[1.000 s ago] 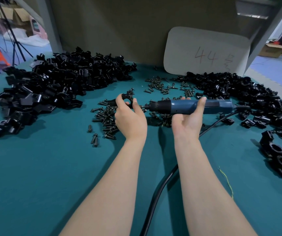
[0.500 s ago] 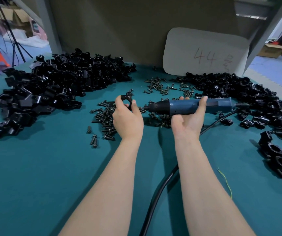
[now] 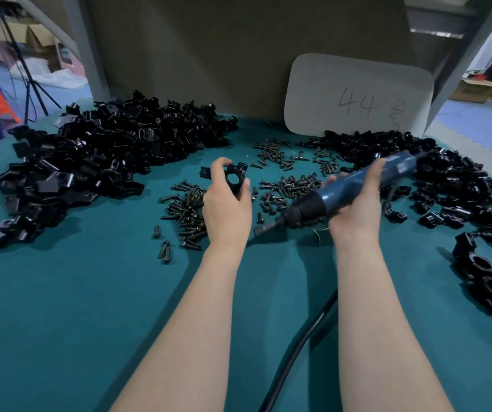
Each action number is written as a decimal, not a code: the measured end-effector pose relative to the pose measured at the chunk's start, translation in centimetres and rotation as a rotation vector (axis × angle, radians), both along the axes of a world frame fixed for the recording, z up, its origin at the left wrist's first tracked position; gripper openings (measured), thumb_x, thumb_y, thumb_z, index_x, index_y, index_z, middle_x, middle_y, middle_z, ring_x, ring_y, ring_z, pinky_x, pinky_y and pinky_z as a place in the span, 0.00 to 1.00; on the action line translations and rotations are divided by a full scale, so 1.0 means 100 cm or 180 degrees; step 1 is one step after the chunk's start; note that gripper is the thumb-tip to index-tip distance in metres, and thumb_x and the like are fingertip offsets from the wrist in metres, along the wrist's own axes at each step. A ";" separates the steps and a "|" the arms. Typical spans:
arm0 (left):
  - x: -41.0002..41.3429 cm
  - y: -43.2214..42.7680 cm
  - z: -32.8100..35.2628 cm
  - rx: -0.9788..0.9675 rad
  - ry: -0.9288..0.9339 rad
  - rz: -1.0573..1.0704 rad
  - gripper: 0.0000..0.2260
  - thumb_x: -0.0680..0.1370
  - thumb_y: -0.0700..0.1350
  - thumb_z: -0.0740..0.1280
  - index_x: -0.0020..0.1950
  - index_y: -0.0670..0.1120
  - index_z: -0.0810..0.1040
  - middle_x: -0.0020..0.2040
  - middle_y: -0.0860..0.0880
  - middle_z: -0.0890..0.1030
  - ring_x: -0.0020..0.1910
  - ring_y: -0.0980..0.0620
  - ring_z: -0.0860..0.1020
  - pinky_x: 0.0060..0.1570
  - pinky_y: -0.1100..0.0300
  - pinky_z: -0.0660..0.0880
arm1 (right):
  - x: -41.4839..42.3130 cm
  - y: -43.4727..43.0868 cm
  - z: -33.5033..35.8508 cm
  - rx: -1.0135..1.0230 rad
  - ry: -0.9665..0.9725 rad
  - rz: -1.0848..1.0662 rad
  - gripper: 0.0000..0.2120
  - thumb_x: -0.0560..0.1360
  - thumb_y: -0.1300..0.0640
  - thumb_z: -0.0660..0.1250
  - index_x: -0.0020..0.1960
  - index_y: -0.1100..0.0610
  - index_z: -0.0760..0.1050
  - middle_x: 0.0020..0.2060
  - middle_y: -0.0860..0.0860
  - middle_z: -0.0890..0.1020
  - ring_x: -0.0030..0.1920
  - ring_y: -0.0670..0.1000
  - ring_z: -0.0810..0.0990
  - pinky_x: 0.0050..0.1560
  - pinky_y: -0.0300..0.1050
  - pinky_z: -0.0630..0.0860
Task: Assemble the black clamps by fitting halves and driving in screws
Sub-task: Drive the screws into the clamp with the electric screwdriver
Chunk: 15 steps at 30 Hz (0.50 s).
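My left hand (image 3: 227,210) grips a black clamp (image 3: 233,177) with a round hole, held above the table near the middle. My right hand (image 3: 355,203) grips a blue electric screwdriver (image 3: 346,188). The tool is tilted, its black nose and bit (image 3: 264,228) pointing down and left, apart from the clamp. Loose dark screws (image 3: 286,185) lie scattered on the green table (image 3: 75,307) behind and between my hands.
A big pile of black clamp halves (image 3: 96,162) fills the left. Assembled black clamps (image 3: 459,191) heap along the right edge. A grey card marked 44 (image 3: 358,96) leans on the back wall. The screwdriver's black cable (image 3: 295,349) runs toward me between my arms.
The screwdriver has pulled away from the clamp and tilted its bit down toward the table. My left hand has kept the clamp.
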<state>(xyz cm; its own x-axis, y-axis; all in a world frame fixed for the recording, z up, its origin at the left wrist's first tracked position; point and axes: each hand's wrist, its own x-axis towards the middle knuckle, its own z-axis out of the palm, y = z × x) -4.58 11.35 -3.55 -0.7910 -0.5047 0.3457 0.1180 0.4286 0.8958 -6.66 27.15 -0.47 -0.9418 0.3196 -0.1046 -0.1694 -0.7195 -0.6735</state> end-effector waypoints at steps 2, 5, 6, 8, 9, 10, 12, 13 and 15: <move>-0.003 0.001 -0.002 0.0033 0.0064 -0.0150 0.14 0.80 0.43 0.65 0.64 0.54 0.71 0.62 0.47 0.72 0.39 0.64 0.75 0.38 0.75 0.68 | -0.003 -0.003 -0.002 0.0659 -0.0171 -0.0042 0.33 0.75 0.56 0.70 0.74 0.52 0.55 0.52 0.54 0.78 0.37 0.50 0.81 0.39 0.46 0.81; -0.004 0.002 -0.003 0.0043 0.0047 -0.0341 0.17 0.80 0.44 0.64 0.68 0.57 0.72 0.63 0.48 0.68 0.38 0.64 0.73 0.35 0.77 0.67 | -0.007 -0.011 -0.005 0.1584 -0.0336 0.0050 0.43 0.74 0.68 0.68 0.76 0.47 0.44 0.59 0.56 0.76 0.45 0.54 0.82 0.54 0.54 0.80; -0.003 0.002 -0.004 0.0027 0.0075 -0.0389 0.18 0.80 0.45 0.64 0.70 0.57 0.71 0.58 0.50 0.69 0.39 0.67 0.72 0.37 0.79 0.66 | -0.008 -0.014 -0.007 0.1895 -0.0383 0.0068 0.44 0.74 0.67 0.68 0.77 0.46 0.43 0.63 0.56 0.73 0.51 0.56 0.81 0.59 0.56 0.77; 0.000 0.003 -0.004 0.0014 0.0135 -0.0406 0.20 0.80 0.48 0.64 0.73 0.55 0.68 0.48 0.56 0.69 0.41 0.76 0.68 0.40 0.82 0.62 | -0.008 -0.020 -0.014 0.2610 -0.0495 -0.0016 0.44 0.74 0.61 0.70 0.77 0.47 0.44 0.67 0.53 0.69 0.55 0.54 0.77 0.60 0.49 0.74; 0.001 0.003 -0.003 0.0040 0.0147 -0.0385 0.20 0.80 0.49 0.64 0.73 0.55 0.68 0.45 0.60 0.68 0.42 0.77 0.68 0.41 0.82 0.61 | -0.007 -0.022 -0.017 0.2945 -0.0548 -0.0127 0.43 0.74 0.57 0.71 0.77 0.48 0.46 0.65 0.52 0.70 0.53 0.52 0.76 0.55 0.46 0.73; 0.002 0.004 -0.003 0.0072 0.0139 -0.0366 0.20 0.80 0.51 0.64 0.72 0.55 0.68 0.44 0.62 0.68 0.43 0.75 0.69 0.42 0.79 0.62 | -0.006 -0.024 -0.019 0.3212 -0.0599 -0.0261 0.42 0.73 0.55 0.71 0.77 0.49 0.47 0.62 0.52 0.72 0.51 0.52 0.75 0.52 0.44 0.71; 0.003 0.008 0.000 0.0059 0.0141 -0.0407 0.18 0.80 0.53 0.63 0.70 0.54 0.71 0.46 0.62 0.71 0.43 0.70 0.70 0.43 0.74 0.63 | -0.007 -0.024 -0.021 0.3593 -0.0732 -0.0462 0.41 0.74 0.51 0.70 0.77 0.51 0.48 0.62 0.55 0.74 0.56 0.56 0.75 0.56 0.47 0.71; 0.004 0.011 0.002 0.0006 0.0183 -0.0474 0.17 0.80 0.53 0.63 0.69 0.53 0.73 0.49 0.60 0.72 0.43 0.69 0.70 0.43 0.74 0.64 | -0.008 -0.023 -0.021 0.3813 -0.0862 -0.0500 0.40 0.74 0.49 0.69 0.77 0.52 0.48 0.63 0.57 0.73 0.60 0.60 0.73 0.61 0.51 0.70; 0.006 0.020 0.005 -0.0155 0.0320 -0.0645 0.16 0.81 0.51 0.63 0.68 0.52 0.74 0.52 0.58 0.73 0.43 0.72 0.70 0.45 0.81 0.62 | -0.008 -0.025 -0.021 0.4319 -0.1123 -0.0396 0.39 0.76 0.47 0.66 0.78 0.54 0.48 0.66 0.60 0.72 0.66 0.63 0.68 0.66 0.54 0.65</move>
<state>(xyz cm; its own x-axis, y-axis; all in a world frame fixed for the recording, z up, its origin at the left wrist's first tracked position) -4.01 13.33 -3.07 -0.8348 -0.3198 0.4481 0.2937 0.4296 0.8539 -7.43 24.65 -2.54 -0.8895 0.4390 0.1266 0.1381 0.5224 -0.8414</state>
